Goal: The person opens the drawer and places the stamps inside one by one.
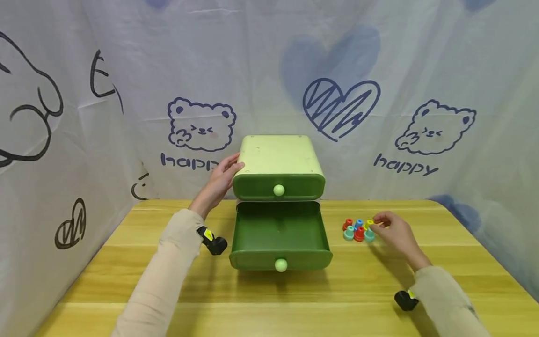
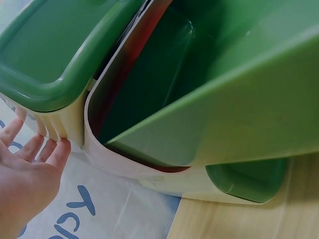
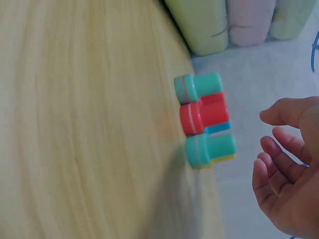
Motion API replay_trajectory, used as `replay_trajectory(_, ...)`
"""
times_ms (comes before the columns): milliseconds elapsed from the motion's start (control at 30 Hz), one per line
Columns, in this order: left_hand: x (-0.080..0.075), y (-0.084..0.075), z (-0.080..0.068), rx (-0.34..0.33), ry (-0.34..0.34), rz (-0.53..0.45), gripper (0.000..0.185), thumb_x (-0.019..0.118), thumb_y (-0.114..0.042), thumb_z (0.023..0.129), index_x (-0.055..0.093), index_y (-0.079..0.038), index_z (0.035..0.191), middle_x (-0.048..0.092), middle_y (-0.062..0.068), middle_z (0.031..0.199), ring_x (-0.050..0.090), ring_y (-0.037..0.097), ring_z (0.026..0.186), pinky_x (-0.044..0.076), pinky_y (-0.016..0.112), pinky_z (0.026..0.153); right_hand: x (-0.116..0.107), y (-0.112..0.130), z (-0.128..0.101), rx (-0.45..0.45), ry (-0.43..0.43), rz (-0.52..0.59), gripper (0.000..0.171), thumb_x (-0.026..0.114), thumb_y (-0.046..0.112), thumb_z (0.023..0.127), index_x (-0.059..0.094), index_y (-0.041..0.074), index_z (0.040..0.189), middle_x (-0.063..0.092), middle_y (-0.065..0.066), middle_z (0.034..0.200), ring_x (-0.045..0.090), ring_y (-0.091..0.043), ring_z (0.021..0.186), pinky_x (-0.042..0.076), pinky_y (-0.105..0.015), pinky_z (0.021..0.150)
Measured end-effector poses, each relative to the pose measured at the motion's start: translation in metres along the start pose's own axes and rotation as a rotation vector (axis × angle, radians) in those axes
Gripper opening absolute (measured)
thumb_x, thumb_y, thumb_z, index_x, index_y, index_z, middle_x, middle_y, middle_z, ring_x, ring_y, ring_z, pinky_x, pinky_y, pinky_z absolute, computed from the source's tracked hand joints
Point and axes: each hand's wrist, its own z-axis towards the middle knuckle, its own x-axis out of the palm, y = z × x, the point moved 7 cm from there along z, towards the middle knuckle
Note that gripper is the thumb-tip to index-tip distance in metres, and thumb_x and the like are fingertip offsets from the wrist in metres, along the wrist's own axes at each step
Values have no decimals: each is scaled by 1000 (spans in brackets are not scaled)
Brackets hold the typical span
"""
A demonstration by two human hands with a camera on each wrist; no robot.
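At the lower right of the head view, the right hand hovers with relaxed, parted fingers just right of the small cluster of coloured pegs, holding nothing; the right wrist view shows a clear gap between its fingers and the teal and red pieces. The cluster lies low on the wooden table, right of the drawer unit, and this hand is much the nearer to it. Left of centre, the open lower drawer juts toward the viewer, its long axis running front to back, with a pale knob at the near end. Farther back, the left hand rests with straight fingers against the unit's upper left side, beside the closed upper drawer. Behind stands a pale printed cloth backdrop with bears and hearts.
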Motion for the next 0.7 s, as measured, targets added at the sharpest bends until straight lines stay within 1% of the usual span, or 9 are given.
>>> replay_trajectory(167,0,-1,0,-9,-10,-3,61,52,-25,98,28,-8,152,27,12,154,32,26,137,31,39,112,7,-14,3,52,52,37,33,68,10,88,59,-10,112,61,-25,107,55,-36,96,49,-41,78)
replay_trajectory(300,-1,0,0,-18,-18,-4,61,52,-25,99,28,-8,152,27,12,155,32,26,138,31,39,112,11,-21,5,93,79,54,36,69,10,87,58,-12,113,60,-28,109,54,-38,97,49,-45,80)
replay_trajectory(367,-1,0,-1,-22,-24,-5,61,52,-24,98,28,-8,152,27,12,155,32,26,138,31,39,112,13,-24,6,115,91,60,38,70,11,86,58,-12,113,59,-28,109,54,-37,96,50,-43,79)
replay_trajectory(467,-2,-1,-1,-28,-29,-7,61,52,-24,98,28,-8,152,27,12,154,31,27,138,31,40,112,17,-28,5,145,120,78,40,70,13,86,57,-13,114,59,-28,109,55,-36,96,51,-38,75)
replay_trajectory(567,-1,-1,-1,-24,-21,-11,61,52,-24,98,28,-8,152,28,13,154,31,27,138,30,40,112,21,-32,4,170,147,107,42,70,14,87,56,-13,116,60,-26,108,56,-34,95,52,-34,71)
replay_trajectory(700,0,-1,0,-16,-9,-15,62,52,-24,98,28,-8,152,28,13,153,31,27,138,29,40,112,22,-35,4,181,156,134,44,70,15,88,55,-15,116,61,-23,104,57,-33,92,52,-33,67)
